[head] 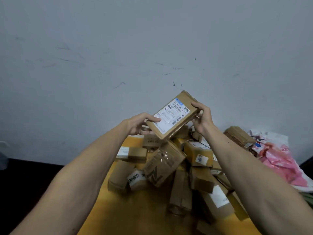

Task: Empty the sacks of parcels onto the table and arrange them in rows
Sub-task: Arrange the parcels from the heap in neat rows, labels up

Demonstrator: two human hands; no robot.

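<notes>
I hold a flat brown cardboard parcel (172,114) with a white shipping label up in the air above the pile. My left hand (140,123) grips its lower left end, thumb on the label. My right hand (202,117) grips its right end, fingers curled over the edge. Below lies a jumbled heap of several cardboard parcels (171,167) on the yellow table (135,211). A pink and white sack (279,160) lies crumpled at the right, with a taped box (238,135) resting against it.
A grey-white scuffed wall (118,48) stands right behind the table. The floor to the left of the table is dark (25,184). The table's near left part shows bare yellow surface.
</notes>
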